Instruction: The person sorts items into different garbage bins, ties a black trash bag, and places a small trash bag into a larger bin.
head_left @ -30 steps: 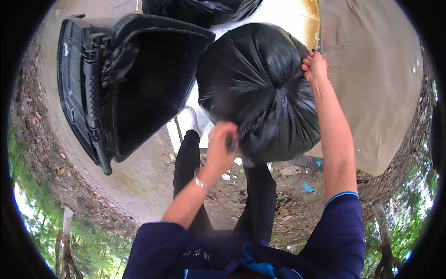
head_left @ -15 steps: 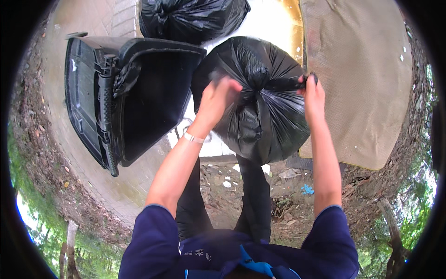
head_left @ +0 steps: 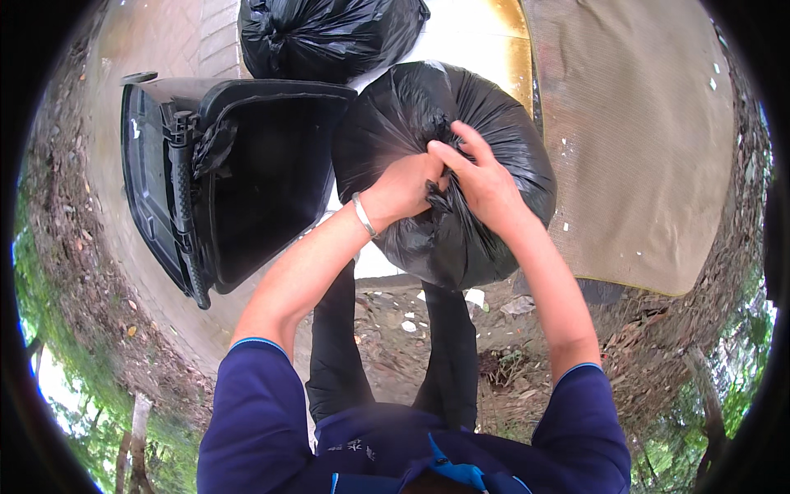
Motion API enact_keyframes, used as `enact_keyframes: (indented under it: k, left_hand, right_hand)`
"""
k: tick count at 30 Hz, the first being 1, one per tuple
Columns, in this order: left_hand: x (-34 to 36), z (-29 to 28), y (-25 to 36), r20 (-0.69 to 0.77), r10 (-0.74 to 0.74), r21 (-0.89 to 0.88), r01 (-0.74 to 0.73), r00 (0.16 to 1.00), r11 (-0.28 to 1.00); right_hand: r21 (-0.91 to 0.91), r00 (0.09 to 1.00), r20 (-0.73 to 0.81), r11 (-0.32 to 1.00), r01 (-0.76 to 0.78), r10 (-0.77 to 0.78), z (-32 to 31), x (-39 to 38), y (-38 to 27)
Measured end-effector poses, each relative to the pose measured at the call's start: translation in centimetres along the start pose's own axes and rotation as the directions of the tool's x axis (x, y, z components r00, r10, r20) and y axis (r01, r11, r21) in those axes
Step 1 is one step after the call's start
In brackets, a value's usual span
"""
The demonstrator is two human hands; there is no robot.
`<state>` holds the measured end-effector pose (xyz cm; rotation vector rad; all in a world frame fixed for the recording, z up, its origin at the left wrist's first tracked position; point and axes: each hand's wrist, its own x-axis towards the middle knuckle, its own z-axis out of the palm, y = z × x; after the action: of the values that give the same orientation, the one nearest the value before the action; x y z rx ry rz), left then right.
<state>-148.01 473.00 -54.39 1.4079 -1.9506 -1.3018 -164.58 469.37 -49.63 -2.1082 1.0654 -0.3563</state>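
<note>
A full black rubbish bag [head_left: 494,132] stands in front of me, its gathered neck at the centre. My left hand [head_left: 405,188] and my right hand [head_left: 479,183] meet on top of it, both closed on the twisted plastic of the neck. A thin bracelet circles my left wrist. My legs in dark trousers show below the bag.
An open black wheeled bin [head_left: 239,173] stands to the left with its lid hanging down its far side. A second tied black bag [head_left: 329,33] lies behind it. A tan mat [head_left: 642,140] covers the ground on the right. Dirt, litter and dry leaves lie around my feet.
My hands were apart, pulling the two ends of the bag's neck out to the sides. They have come together at the middle of the bag, and the view has shifted slightly.
</note>
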Motion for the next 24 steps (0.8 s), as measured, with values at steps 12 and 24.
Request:
enact_keyframes:
  k: [12,24]
  left_hand:
    - [-1.1,1.6,0.3,0.101,-0.386,-0.815,0.299,0.917,0.497]
    - [0.3,0.3,-2.5,-0.455,0.124,0.384,0.069,0.882,0.921]
  right_hand:
    - [0.249,0.992,0.127,0.967,-0.052,0.021,-0.8,-4.4,3.0]
    - [0.675,0.856,0.515,0.594,-0.438,0.045,6.4,6.2,8.1]
